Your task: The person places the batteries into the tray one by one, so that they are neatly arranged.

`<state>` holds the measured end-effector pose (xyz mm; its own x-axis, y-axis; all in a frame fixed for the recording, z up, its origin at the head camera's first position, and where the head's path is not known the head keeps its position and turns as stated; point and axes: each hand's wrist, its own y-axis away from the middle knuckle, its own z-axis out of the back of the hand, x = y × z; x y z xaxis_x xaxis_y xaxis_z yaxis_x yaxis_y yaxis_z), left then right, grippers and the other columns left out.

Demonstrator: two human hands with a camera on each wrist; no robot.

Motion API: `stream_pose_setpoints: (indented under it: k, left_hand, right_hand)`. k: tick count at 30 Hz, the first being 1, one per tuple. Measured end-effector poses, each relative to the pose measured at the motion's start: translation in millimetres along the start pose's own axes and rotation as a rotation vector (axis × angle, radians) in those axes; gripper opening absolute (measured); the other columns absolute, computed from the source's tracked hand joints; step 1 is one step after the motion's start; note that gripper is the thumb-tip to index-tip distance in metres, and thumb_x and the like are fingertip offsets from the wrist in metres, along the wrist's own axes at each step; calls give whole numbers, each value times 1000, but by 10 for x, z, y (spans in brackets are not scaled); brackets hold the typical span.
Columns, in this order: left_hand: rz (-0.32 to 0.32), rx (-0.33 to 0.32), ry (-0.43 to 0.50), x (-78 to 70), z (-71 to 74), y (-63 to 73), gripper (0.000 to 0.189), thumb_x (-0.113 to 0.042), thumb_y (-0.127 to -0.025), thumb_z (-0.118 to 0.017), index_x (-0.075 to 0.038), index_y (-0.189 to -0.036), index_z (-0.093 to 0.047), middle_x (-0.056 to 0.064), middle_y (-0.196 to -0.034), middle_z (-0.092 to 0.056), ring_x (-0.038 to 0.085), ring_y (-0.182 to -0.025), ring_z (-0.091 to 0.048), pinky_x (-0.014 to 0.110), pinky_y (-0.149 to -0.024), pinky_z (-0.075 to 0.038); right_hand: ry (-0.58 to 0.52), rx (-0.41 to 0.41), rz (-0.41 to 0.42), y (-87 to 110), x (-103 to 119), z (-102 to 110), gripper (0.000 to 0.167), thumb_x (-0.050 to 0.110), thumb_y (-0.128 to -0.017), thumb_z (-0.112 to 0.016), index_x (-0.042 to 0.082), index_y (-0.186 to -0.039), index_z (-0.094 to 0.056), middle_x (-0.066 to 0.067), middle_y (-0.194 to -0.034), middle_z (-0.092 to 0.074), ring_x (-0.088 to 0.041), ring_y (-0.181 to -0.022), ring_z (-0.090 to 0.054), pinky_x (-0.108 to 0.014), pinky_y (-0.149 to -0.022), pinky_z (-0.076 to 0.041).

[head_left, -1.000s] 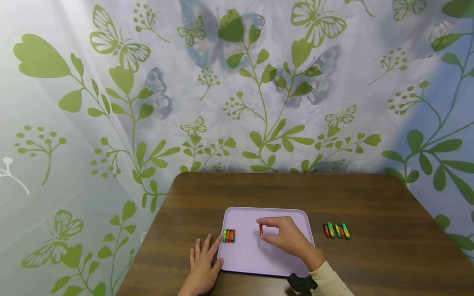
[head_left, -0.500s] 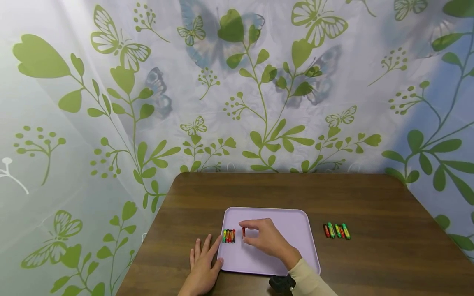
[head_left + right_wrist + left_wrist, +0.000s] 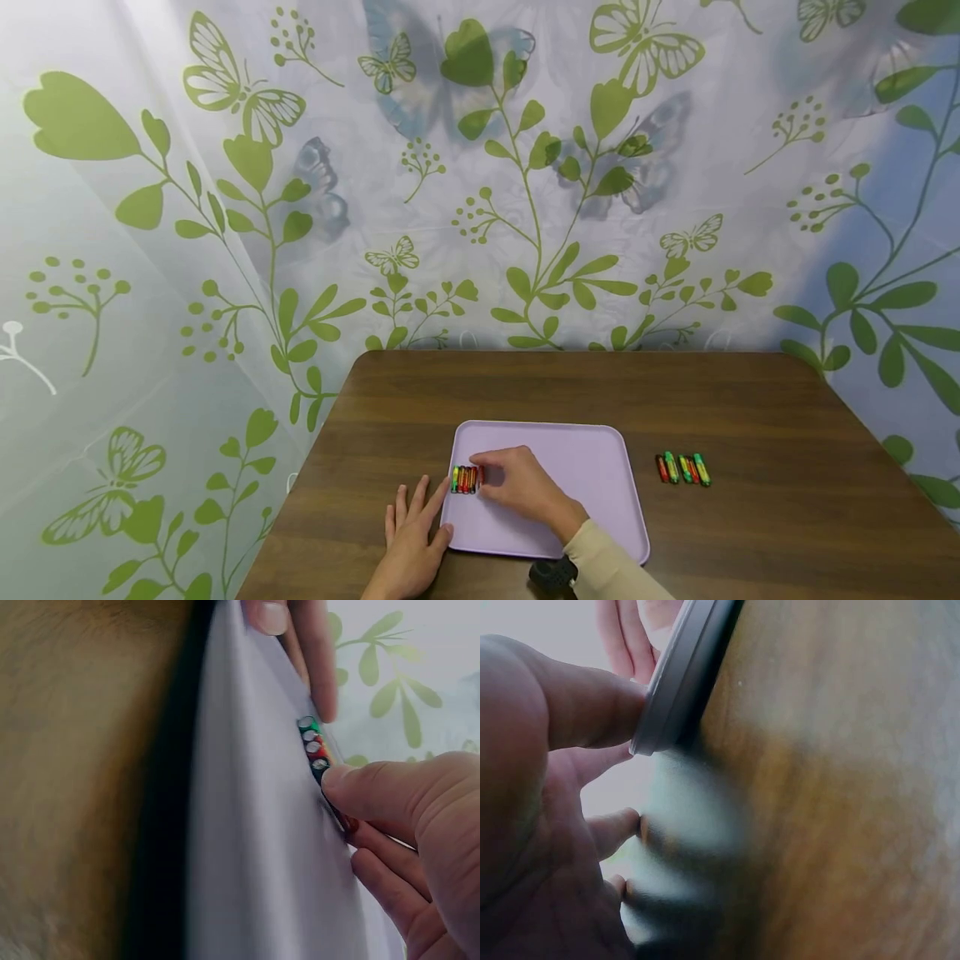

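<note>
Between thumb and forefinger, my right hand (image 3: 523, 485) pinches a red battery (image 3: 482, 476) by its ends. It is right at the near side of a row of batteries (image 3: 463, 479), green, red and black, lying side by side at the left of a lilac tray (image 3: 577, 475). The right wrist view shows the flat metal ends of the row (image 3: 312, 744), with the thumb close to the last one. My left hand (image 3: 411, 537) lies with fingers spread on the table at the tray's left edge. In the left wrist view its thumb (image 3: 592, 709) touches the tray's rim (image 3: 671, 690).
Right of the tray, another group of green and red batteries (image 3: 682, 469) lies on the brown wooden table (image 3: 570, 383). A curtain with green leaves and butterflies (image 3: 525, 208) hangs behind the table. A black device (image 3: 553, 575) sits at the right wrist.
My right hand has carried the red battery leftward across the tray, up to the row's right end. The left hand has stayed in place.
</note>
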<state>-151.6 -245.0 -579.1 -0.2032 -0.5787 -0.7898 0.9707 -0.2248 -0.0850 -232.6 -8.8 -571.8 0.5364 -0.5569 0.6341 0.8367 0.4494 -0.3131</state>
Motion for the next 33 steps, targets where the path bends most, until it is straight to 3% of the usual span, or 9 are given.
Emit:
stream_pose_setpoints:
  k: [9, 16, 24, 33]
  left_hand:
    - [65, 59, -27, -88, 44, 3, 65, -16, -104, -68, -17, -166, -49, 33, -177, -24, 66, -162, 8, 81, -123, 13]
    - [67, 62, -45, -96, 42, -2, 65, -17, -104, -68, -18, -166, -49, 32, -177, -25, 65, -163, 7, 81, -123, 12]
    - [73, 63, -48, -97, 32, -7, 65, -16, -104, -69, -18, -166, -49, 32, -177, -24, 65, -163, 6, 80, -123, 12]
    - [87, 63, -31, -102, 30, -1, 65, -15, -104, -68, -19, -166, -49, 32, -178, -23, 64, -163, 8, 79, -124, 14]
  right_hand:
    - [53, 8, -20, -33, 40, -58, 44, 10, -87, -91, 10, -130, -81, -3, -125, -83, -18, -121, -76, -41, -105, -62]
    - [43, 9, -19, -4, 32, 3, 46, 11, -86, -91, 10, -131, -80, -3, -127, -82, -19, -122, -76, -42, -106, -62]
    - [-34, -7, -30, 150, -47, 311, 46, 13, -88, -91, 7, -132, -80, -4, -129, -81, -31, -114, -79, -47, -100, -64]
    - [-74, 16, -102, 399, -253, 764, 52, 22, -86, -94, 11, -135, -79, -1, -131, -81, -30, -120, -78, -45, -105, -62]
